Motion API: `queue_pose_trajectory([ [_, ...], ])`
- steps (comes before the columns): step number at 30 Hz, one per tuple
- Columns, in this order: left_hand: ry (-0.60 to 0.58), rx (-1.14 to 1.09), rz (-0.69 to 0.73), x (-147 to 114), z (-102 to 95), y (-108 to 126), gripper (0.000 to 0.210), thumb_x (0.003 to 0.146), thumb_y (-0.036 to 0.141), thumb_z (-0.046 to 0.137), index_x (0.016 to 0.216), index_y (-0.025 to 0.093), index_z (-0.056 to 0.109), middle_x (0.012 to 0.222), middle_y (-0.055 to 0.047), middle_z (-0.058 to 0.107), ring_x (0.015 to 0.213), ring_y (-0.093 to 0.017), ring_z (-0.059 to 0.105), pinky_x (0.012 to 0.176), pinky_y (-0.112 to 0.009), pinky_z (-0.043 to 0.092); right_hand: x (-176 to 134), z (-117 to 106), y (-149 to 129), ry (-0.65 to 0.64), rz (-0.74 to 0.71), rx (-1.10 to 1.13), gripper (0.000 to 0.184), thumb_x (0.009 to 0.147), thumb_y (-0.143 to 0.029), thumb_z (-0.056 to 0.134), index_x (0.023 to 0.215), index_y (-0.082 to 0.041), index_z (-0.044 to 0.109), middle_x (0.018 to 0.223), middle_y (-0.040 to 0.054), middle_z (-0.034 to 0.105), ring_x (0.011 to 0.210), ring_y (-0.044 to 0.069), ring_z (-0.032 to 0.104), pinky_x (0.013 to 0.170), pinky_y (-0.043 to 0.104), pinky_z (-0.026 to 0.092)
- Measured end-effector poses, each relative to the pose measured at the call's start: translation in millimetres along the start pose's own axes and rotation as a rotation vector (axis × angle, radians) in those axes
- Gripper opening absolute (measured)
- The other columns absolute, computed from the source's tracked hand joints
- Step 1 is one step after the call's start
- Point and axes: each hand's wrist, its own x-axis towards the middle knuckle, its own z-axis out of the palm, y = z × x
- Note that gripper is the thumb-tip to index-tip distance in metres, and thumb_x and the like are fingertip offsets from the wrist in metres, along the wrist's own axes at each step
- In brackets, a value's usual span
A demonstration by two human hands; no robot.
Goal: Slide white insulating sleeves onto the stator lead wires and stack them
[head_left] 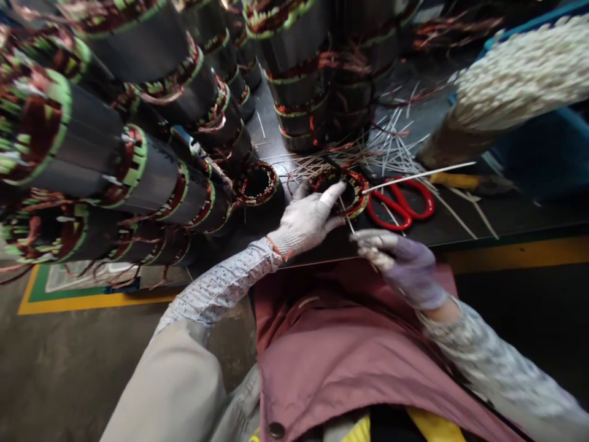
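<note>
At the near edge of a dark workbench (322, 248), a copper-wound ring (361, 195) with pale green trim sits directly under a worker's left hand and just beyond the fingertips of the right. The left hand (306, 221), in a white knit glove, is spread across the ring's left side, its index finger reaching over the dark opening and other fingers bent along the near side. The right hand (409, 264), in a glove stained purple, is lower and to the right, apart from the ring, its thumb and fingertips pinching a thin white cord (348, 223) that runs up to the winding. A longer white strip (421, 177) slants away from the ring's right rim, crossing above red-handled scissors (427, 205) that lie just to the right. Behind the ring, loose white strips (391, 147) spread in a tangle, near a yellow-handled tool (453, 180). Left of the left hand stands a second wound ring (275, 187), beside stacks of grey cylinders (161, 178) ringed with copper and green. At far right, a thick bundle of white rods (529, 73) leans over a blue bin (547, 159). Below the hands hangs the worker's dusty-pink apron (359, 350).
</note>
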Motion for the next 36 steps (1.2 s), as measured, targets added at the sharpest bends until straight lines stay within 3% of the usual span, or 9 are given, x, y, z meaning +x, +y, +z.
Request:
queue_pose_trajectory([
  [2,0.084,-0.079,-0.08,-3.1,5.8,0.6,0.062,0.096,0.039,0.069,0.152,0.021,0.05,0.119,-0.01,0.078,0.122,-0.028,0.069,0.119,-0.045,0.043,17.3,12.1,11.3,0.073,-0.012,-0.006,0.005,0.086,-0.026,0.077,0.092,-0.024,0.077,0.095,0.0031,0.081,0.086,0.019,0.078,0.078,0.031,0.068],
  [5,0.206,-0.241,-0.105,-7.5,17.7,2.0,0.055,0.096,0.033,0.069,0.147,0.021,0.055,0.121,-0.008,0.078,0.123,-0.025,0.07,0.119,-0.045,0.044,25.2,19.3,14.4,0.086,-0.027,-0.05,0.01,0.089,-0.027,0.075,0.098,-0.026,0.079,0.096,0.003,0.081,0.087,0.019,0.078,0.082,0.033,0.067],
  [10,0.41,-0.236,0.118,-8.8,35.4,2.0,0.023,0.104,0.029,0.056,0.118,0.028,0.074,0.109,-0.002,0.082,0.099,-0.015,0.078,0.127,-0.045,0.03,8.1,13.2,-9.7,0.123,-0.128,-0.206,0.011,0.086,-0.018,0.076,0.092,-0.026,0.077,0.097,0.0034,0.078,0.084,0.016,0.076,0.074,0.028,0.064],
  [15,0.482,-0.179,0.241,-5.3,37.3,-1.9,0.024,0.106,0.029,0.054,0.111,0.029,0.077,0.101,-0.001,0.083,0.095,-0.013,0.078,0.124,-0.043,0.032,25.4,13.6,-17.8,0.027,-0.121,-0.307,0.004,0.086,-0.022,0.076,0.083,-0.024,0.073,0.084,0.0026,0.075,0.073,0.015,0.072,0.065,0.026,0.058],
  [19,0.555,-0.149,0.288,-4.2,37.5,-3.0,0.026,0.106,0.027,0.052,0.108,0.027,0.078,0.099,-0.001,0.083,0.094,-0.013,0.078,0.121,-0.041,0.034,41.9,14.4,-12.3,-0.028,-0.105,-0.365,0.016,0.087,-0.029,0.074,0.073,-0.022,0.07,0.072,0.0016,0.07,0.064,0.014,0.066,0.06,0.026,0.054],
  [24,0.513,-0.15,0.282,-4.7,41.2,-6.1,0.024,0.104,0.027,0.055,0.114,0.03,0.077,0.1,0.001,0.083,0.094,-0.013,0.077,0.119,-0.04,0.036,38.3,12.4,-16.0,-0.069,-0.065,-0.369,0.015,0.089,-0.033,0.072,0.077,-0.023,0.072,0.077,0.0026,0.073,0.066,0.014,0.067,0.062,0.026,0.054],
  [31,0.306,-0.1,0.219,-5.4,35.9,-5.0,0.027,0.103,0.026,0.054,0.118,0.031,0.076,0.111,-0.001,0.082,0.105,-0.016,0.077,0.114,-0.044,0.04,42.2,16.3,-9.1,-0.08,-0.02,-0.398,0.026,0.088,-0.043,0.072,0.07,-0.024,0.07,0.069,0.0026,0.071,0.06,0.016,0.064,0.057,0.029,0.052],
  [36,0.299,-0.1,0.223,-4.8,35.6,-4.6,0.028,0.103,0.027,0.053,0.119,0.032,0.076,0.11,-0.002,0.082,0.105,-0.017,0.077,0.113,-0.046,0.041,38.4,13.5,-19.1,-0.058,-0.012,-0.382,0.02,0.088,-0.04,0.072,0.076,-0.025,0.073,0.075,0.0028,0.073,0.065,0.016,0.066,0.061,0.029,0.054],
])
